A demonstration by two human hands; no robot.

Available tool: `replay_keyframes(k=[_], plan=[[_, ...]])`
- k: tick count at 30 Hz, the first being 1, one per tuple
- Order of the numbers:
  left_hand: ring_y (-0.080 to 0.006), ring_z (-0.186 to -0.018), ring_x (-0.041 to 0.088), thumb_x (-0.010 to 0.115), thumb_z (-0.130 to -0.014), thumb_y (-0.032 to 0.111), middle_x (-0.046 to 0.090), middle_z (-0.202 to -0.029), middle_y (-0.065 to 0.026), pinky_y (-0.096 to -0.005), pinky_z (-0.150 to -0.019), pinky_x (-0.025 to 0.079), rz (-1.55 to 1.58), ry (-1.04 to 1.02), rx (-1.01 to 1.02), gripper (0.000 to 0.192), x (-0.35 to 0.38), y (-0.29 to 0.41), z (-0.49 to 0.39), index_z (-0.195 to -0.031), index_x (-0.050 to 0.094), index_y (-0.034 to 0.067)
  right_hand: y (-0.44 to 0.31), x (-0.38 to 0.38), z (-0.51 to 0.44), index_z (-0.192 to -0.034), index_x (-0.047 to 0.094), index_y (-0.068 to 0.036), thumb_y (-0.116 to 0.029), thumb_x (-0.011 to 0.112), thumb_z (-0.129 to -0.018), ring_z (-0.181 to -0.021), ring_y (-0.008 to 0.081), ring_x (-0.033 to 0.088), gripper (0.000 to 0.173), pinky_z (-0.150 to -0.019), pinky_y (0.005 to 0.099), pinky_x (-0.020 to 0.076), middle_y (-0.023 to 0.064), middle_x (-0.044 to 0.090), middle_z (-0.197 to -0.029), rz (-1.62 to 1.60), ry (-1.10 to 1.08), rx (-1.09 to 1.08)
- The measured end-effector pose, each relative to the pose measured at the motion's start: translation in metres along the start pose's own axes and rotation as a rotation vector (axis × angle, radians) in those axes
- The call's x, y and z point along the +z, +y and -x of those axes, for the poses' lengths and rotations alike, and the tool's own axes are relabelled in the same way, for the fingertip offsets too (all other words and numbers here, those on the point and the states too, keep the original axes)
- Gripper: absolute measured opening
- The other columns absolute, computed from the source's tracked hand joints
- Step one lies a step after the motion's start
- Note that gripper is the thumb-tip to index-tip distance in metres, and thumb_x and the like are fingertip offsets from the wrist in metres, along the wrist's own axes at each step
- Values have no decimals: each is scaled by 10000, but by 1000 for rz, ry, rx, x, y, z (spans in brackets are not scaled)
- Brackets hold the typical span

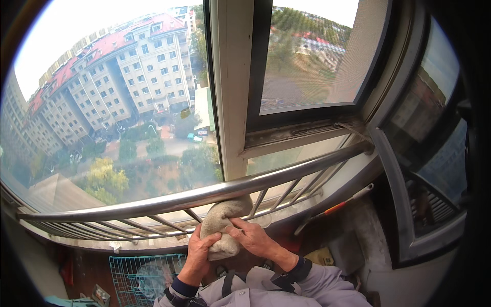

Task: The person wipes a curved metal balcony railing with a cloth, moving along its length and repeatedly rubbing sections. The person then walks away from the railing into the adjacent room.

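Observation:
Both my hands hold a folded beige cloth [222,218], which looks like a thick towel. My left hand [199,247] grips its left side, with the thumb lying across the front. On the right side my right hand [251,236] presses its fingers into the fold. The cloth's upper end reaches the underside of the stainless steel handrail [161,205]; whether it wraps around a bar behind is hidden. Thin metal balusters [259,203] run below the handrail on both sides of the cloth.
A large window pane [126,115] rises beyond the railing. An open window sash [425,153] juts in at the right. Below it leans a pole with an orange section [337,206]. On the floor stands a turquoise wire cage [122,274] with plastic bags inside.

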State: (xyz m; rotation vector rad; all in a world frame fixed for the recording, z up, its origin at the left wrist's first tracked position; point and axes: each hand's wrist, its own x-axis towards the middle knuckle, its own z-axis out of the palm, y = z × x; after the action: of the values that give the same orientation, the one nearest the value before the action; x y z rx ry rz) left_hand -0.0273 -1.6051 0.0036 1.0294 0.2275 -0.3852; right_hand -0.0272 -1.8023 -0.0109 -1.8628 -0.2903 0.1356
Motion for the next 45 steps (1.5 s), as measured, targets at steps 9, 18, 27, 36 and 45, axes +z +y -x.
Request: replay_keyframes(k=[9, 18, 27, 36, 45], plan=[[-236, -999, 729, 606, -904, 10, 717, -1168, -135, -358, -891, 612, 6, 294, 440, 426, -195, 48, 31, -1329, 612, -23, 29, -24, 48, -1318, 639, -7, -229, 666, -1022, -867, 153, 716, 371, -790, 300, 564, 92, 739, -958, -149, -4, 390], [-291, -1203, 665, 639, -992, 158, 614, -1400, -155, -416, -993, 585, 6, 866, 621, 560, -241, 67, 89, -1514, 470, 45, 44, -42, 73, -1370, 621, -25, -298, 662, -1036, -971, 154, 716, 433, -811, 292, 571, 83, 743, -1107, -230, 4, 555], [-211, -1060, 692, 734, -943, 89, 687, -1212, -135, -332, -912, 579, -156, 226, 214, 509, -4, -36, 44, -1392, 508, 13, 24, -16, 60, -1554, 381, -20, -322, 663, -1048, -1203, 217, 634, 653, -1020, 354, 523, 142, 638, -1336, -579, -163, 264], [-317, -1381, 525, 749, -978, 325, 456, -1579, -187, -403, -1133, 452, -921, -578, 351, 710, 61, -86, -9, -1560, 444, 54, 42, -111, 99, -1339, 593, -24, -22, 755, -874, -1072, 160, 682, 493, -978, 325, 551, 67, 703, -1202, -816, 555, 292], [-156, -1152, 659, 705, -1025, 197, 694, -1296, -87, -297, -996, 529, -407, -111, -211, 421, -9, -86, 2, -1403, 611, 37, 85, -280, 85, -1467, 521, -38, -147, 667, -957, -1253, 258, 622, 542, -1079, 405, 508, 102, 624, -1363, -474, 1152, 161]])
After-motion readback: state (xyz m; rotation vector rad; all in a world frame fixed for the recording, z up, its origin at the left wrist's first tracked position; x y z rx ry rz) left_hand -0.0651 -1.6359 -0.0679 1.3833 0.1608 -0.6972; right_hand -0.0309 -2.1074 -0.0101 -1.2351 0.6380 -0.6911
